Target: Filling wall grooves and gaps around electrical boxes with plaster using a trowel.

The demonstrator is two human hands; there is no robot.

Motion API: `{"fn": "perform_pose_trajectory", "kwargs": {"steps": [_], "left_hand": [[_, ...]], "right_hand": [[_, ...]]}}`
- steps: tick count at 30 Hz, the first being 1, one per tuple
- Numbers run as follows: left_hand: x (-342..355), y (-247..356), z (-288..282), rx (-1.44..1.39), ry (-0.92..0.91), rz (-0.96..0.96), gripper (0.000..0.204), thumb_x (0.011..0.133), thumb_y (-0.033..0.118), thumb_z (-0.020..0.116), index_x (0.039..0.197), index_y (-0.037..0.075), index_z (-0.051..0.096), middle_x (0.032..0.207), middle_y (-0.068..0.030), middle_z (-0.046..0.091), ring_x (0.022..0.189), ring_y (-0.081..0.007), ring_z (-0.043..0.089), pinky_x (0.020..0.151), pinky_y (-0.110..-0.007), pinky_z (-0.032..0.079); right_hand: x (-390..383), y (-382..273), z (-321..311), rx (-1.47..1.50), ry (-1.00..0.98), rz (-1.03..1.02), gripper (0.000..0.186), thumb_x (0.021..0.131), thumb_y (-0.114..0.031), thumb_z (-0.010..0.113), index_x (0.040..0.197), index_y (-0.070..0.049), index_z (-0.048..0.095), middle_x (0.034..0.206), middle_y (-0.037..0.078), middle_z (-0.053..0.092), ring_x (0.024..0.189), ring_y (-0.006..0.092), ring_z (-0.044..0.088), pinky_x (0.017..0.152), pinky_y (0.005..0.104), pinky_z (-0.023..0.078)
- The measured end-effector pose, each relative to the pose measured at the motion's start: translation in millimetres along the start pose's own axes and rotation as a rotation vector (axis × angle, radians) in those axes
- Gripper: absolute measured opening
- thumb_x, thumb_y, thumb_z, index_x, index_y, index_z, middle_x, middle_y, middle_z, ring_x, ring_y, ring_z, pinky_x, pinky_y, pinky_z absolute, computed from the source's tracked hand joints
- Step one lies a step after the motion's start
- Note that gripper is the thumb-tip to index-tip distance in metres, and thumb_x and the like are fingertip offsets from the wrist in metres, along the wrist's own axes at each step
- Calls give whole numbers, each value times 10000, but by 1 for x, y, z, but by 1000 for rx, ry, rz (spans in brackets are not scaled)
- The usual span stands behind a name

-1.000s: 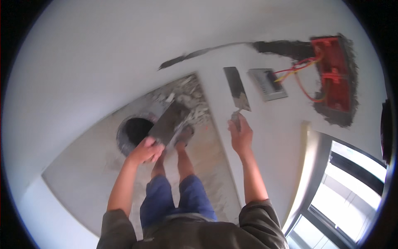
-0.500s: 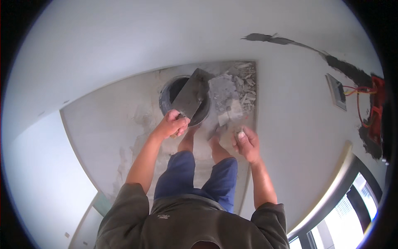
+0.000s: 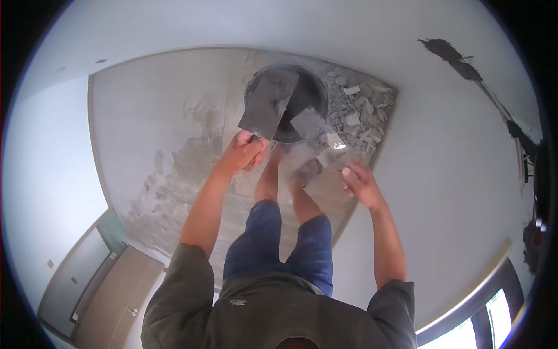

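My left hand [image 3: 247, 153] is closed round the handle of a plasterer's hawk [image 3: 268, 103], a flat grey rectangular board with a dab of grey mortar near its right edge. The board is over the left part of a round dark bucket [image 3: 306, 99] and hides some of it. On the right, my right hand [image 3: 360, 184] grips a flat metal trowel [image 3: 317, 131]. Its blade is smeared by motion, catches a bright glint, and reaches up-left toward the bucket's near right rim. My bare feet stand behind the blade, partly hidden by it.
Broken grey rubble [image 3: 361, 113] lies in the corner right of the bucket. The floor [image 3: 157, 110] has pale, patchy stains. White walls stand beyond and to the right, with a dark mortar-filled groove [image 3: 465, 70]. A door [image 3: 119, 296] is at lower left, a window [image 3: 471, 326] at lower right.
My view has shifted, so the bucket and rubble appear higher and farther right. The hawk has turned more level over the bucket, and the trowel has swung, its blade now showing a glint.
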State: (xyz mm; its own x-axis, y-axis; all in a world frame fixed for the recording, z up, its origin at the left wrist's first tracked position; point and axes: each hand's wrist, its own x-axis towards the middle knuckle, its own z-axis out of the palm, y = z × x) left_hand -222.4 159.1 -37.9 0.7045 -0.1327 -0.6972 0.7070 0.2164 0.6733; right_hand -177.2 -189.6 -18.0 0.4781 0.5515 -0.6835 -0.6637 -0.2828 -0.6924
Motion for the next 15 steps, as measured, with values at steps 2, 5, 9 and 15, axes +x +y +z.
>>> {"fn": "perform_pose_trajectory", "kwargs": {"steps": [2,5,9,15], "left_hand": [[-5,-13,1,-47,75,41,138,907,156,584,826,44,588,610,-11,539,524,-94,507,481,-261,399],[-15,-21,4,-63,130,110,158,929,185,590,869,40,613,663,-2,576,596,-75,533,527,-244,414],[-26,-17,33,-40,345,310,125,925,150,607,969,38,640,825,10,635,743,-59,569,631,-232,455],[-33,-8,59,-99,468,581,183,900,38,593,1075,9,637,1017,-11,672,958,-107,595,842,-282,471]], "right_hand": [[-14,13,18,-251,125,-172,282,963,-268,550,1060,-10,613,776,91,580,595,176,549,537,293,454],[-25,-4,60,-721,363,-454,260,900,-183,612,1094,-10,606,922,162,606,742,288,615,642,364,516],[-33,-13,105,-1037,618,-627,308,796,-59,670,1089,-3,597,1034,184,600,856,366,612,702,417,526],[-29,7,128,-1043,737,-679,322,766,-89,711,1078,-49,640,1020,122,612,851,310,628,691,397,540]]}}
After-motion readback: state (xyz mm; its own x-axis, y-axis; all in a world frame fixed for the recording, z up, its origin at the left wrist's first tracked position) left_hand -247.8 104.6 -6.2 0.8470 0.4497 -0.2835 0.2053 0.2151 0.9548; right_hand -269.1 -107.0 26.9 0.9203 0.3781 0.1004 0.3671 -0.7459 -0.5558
